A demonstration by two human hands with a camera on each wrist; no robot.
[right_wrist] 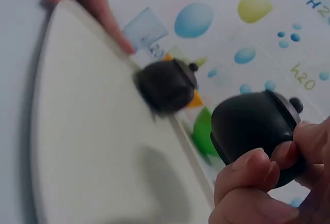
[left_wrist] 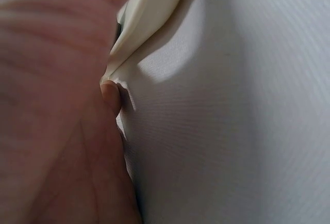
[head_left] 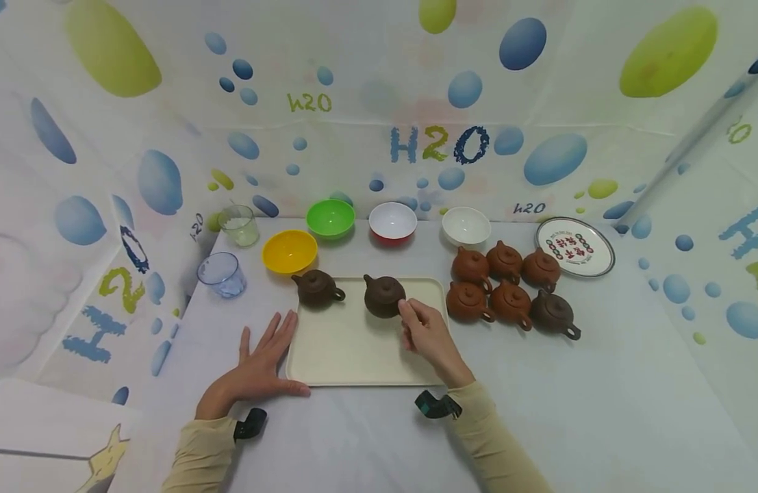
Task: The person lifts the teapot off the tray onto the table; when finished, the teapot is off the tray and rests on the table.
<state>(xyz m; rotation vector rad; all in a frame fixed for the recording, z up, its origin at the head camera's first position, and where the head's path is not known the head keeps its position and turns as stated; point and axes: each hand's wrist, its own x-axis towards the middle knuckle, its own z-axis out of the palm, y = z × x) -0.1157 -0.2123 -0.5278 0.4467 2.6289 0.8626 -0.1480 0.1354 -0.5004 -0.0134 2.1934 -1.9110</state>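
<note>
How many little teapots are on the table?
8. Two dark ones are on the tray: the left teapot and the held teapot, gripped by the right hand. Six more sit in two rows right of the tray. None seem hidden.

"H2O" big on back backdrop sheet (head_left: pixel 440 144), smaller "h2o" repeated on it and side walls. Round plate (head_left: pixel 574 246) has red characters, unreadable.
</note>
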